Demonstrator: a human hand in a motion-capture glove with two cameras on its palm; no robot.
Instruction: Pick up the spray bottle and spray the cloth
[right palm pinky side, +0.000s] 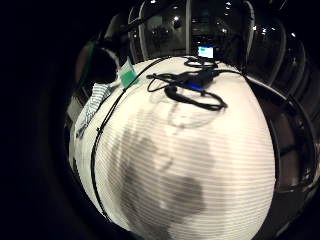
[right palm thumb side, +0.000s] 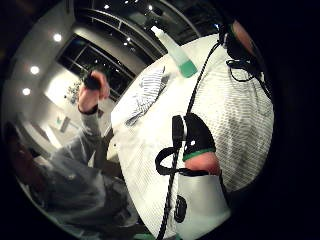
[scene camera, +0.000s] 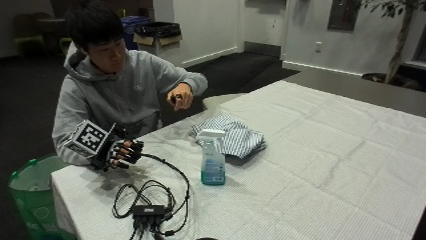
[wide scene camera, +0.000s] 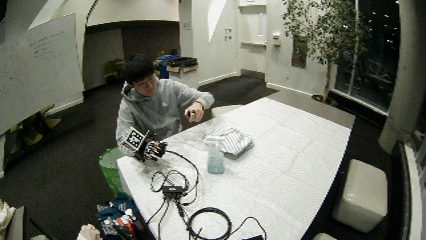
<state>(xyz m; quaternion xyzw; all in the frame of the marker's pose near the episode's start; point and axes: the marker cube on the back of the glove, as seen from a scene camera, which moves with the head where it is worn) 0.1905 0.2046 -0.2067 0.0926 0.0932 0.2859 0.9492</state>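
On the white table (scene camera: 319, 165), spray bottle (scene camera: 212, 159) upright beside striped cloth (scene camera: 229, 137), label unreadable, gloved right hand (scene camera: 123, 152) loosely curled, holding nothing.

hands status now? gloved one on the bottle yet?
Right hand: fingers loosely curled, holding nothing, at the table edge, apart from the bottle.
Left hand: raised, gripping a small dark object; what it is cannot be told.

- The spray bottle (scene camera: 213, 161) is clear with a white trigger head and blue-green liquid low inside.
- The cloth (scene camera: 229, 137) has blue and white stripes.
- The table (scene camera: 346, 165) wears a white covering.
- The right hand (scene camera: 123, 152) is in a black glove.
- The person's hoodie (scene camera: 120, 97) is grey.
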